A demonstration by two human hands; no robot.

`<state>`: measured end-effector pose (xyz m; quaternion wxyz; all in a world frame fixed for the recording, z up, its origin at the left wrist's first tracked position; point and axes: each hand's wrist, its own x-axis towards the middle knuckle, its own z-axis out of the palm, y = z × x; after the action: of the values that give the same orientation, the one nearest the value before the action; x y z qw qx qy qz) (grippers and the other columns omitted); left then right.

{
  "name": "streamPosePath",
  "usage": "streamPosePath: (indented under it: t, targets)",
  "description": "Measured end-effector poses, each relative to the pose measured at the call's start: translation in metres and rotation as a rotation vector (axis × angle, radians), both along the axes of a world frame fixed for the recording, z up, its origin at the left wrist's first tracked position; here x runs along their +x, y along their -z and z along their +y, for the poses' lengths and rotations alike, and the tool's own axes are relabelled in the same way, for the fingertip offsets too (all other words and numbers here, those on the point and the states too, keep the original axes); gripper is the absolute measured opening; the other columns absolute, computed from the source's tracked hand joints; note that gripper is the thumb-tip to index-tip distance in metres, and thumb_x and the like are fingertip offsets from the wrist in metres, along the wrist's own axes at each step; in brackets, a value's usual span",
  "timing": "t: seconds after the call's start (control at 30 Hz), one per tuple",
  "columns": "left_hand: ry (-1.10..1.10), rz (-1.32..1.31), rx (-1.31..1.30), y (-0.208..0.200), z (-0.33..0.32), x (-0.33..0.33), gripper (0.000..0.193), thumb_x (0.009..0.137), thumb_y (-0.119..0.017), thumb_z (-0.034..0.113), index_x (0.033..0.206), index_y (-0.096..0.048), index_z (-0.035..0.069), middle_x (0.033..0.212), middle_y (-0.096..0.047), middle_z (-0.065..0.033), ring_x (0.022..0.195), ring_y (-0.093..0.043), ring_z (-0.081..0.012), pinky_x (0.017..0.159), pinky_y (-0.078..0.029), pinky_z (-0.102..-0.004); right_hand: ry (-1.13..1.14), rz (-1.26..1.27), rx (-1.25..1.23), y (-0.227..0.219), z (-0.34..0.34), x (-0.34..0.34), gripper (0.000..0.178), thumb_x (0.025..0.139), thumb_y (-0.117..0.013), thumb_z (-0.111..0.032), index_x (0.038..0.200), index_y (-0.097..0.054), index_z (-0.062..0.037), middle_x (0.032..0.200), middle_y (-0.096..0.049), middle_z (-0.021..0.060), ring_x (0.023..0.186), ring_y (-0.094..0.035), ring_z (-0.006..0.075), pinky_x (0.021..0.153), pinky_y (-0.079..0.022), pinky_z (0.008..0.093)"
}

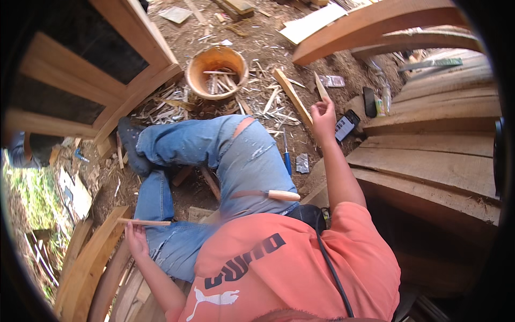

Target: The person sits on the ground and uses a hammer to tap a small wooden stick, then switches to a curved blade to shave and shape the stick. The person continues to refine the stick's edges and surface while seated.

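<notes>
My left hand (137, 239) is at the lower left, beside my bent leg, with its fingers closed on a thin wooden stick (144, 221). That stick lies level across my fingertips. On the other side, my right arm reaches forward, and my right hand (324, 119) pinches the lower end of a pointed wood strip (321, 86). Across my thigh rests a knife (283, 195) with a pale wooden handle, its blade pointing left. A tool with a blue handle (288, 162) lies on the ground beside my knee.
An orange bucket (191, 80) holding wood slivers stands ahead among scattered shavings. A longer wood piece (292, 95) lies left of my right hand; a lit phone (347, 124) is close to its right. Stacked planks (429, 161) fill the right side; a wooden panel frame (70, 70) stands left.
</notes>
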<state>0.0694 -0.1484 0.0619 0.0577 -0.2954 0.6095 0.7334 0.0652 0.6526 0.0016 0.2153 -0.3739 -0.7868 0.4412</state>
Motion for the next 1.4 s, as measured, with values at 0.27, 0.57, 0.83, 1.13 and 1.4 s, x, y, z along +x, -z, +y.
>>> streamPosePath:
  t: [0.27, 0.57, 0.83, 1.13, 1.4]
  targets:
    - [-0.163, 0.18, -0.112, -0.016, 0.101, -0.002, 0.026, 0.11, -0.063, 0.017, 0.13, -0.05, 0.006, 0.114, -0.075, -0.0155, 0.091, -0.075, -0.0191, 0.072, -0.062, -0.0305, -1.264, -0.282, 0.421, -0.157, -0.186, 0.039, 0.05, 0.088, -0.087, -0.046, 0.117, -0.069, -0.0097, 0.113, -0.068, 0.0111, 0.112, -0.067, 0.0367, 0.095, -0.055, 0.0484]
    - [-0.255, 0.395, 0.282, -0.052, 0.14, 0.008, 0.015, 0.11, -0.062, 0.012, 0.123, -0.056, 0.01, 0.118, -0.075, -0.017, 0.104, -0.078, -0.0287, 0.085, -0.065, -0.0372, -1.021, -0.572, 0.091, -0.14, -0.182, 0.06, 0.026, 0.1, -0.079, -0.025, 0.106, -0.072, -0.0003, 0.079, -0.067, 0.0072, 0.077, -0.07, 0.0161, 0.067, -0.056, 0.0341]
    - [-0.173, 0.502, 0.325, -0.1, 0.154, 0.033, 0.015, 0.111, -0.058, 0.01, 0.123, -0.051, 0.013, 0.124, -0.074, -0.0229, 0.107, -0.078, -0.0299, 0.089, -0.066, -0.0393, -0.854, -0.331, -0.938, -0.162, -0.277, 0.017, 0.033, 0.114, -0.06, -0.023, 0.134, -0.059, 0.002, 0.094, -0.069, 0.0086, 0.051, -0.047, 0.01, 0.045, -0.04, 0.0249]
    - [-0.013, 0.665, 0.148, -0.131, 0.168, 0.069, 0.02, 0.108, -0.066, 0.007, 0.12, -0.05, 0.007, 0.127, -0.072, -0.0213, 0.107, -0.075, -0.021, 0.089, -0.065, -0.0324, -1.038, -0.138, -0.889, -0.204, -0.39, -0.034, 0.02, 0.107, -0.072, -0.015, 0.12, -0.066, -0.001, 0.091, -0.072, 0.0075, 0.054, -0.05, 0.005, 0.044, -0.04, 0.0225]
    - [0.217, 0.432, 0.162, -0.129, 0.155, 0.1, 0.028, 0.104, -0.07, 0.009, 0.128, -0.058, 0.004, 0.115, -0.069, -0.0088, 0.094, -0.07, -0.0127, 0.077, -0.06, -0.0279, -1.199, -0.162, -0.546, -0.244, -0.376, -0.052, 0.035, 0.101, -0.079, -0.01, 0.133, -0.068, -0.007, 0.085, -0.063, -0.0055, 0.055, -0.049, 0.0009, 0.049, -0.036, 0.0209]
